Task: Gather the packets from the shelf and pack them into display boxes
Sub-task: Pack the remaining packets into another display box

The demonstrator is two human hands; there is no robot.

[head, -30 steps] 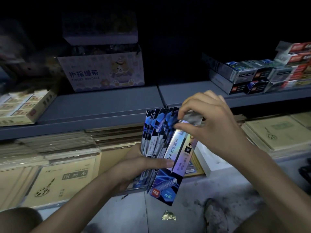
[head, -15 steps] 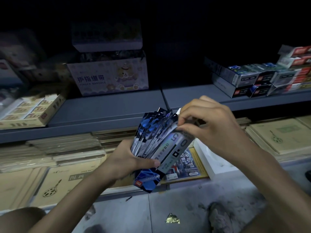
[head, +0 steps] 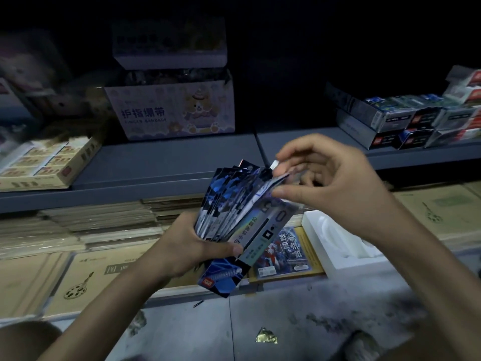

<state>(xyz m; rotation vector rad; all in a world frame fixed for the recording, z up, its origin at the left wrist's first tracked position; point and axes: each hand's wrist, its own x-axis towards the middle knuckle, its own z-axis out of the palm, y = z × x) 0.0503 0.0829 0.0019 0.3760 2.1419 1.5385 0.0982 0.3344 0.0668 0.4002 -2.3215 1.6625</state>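
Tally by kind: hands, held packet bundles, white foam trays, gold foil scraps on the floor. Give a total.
Hands: 2, the left hand and the right hand
Packet bundle: 1
White foam tray: 1
Gold foil scrap: 1
Total: 5

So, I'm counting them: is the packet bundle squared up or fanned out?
Fanned out: the packets splay apart at the top; the left hand grips their lower ends.

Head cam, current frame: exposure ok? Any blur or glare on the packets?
Head view: top half nearly black, grey shelf and below dimly lit; right hand and tops of the packets motion-blurred, left hand sharper; foil sheen on the front packet.
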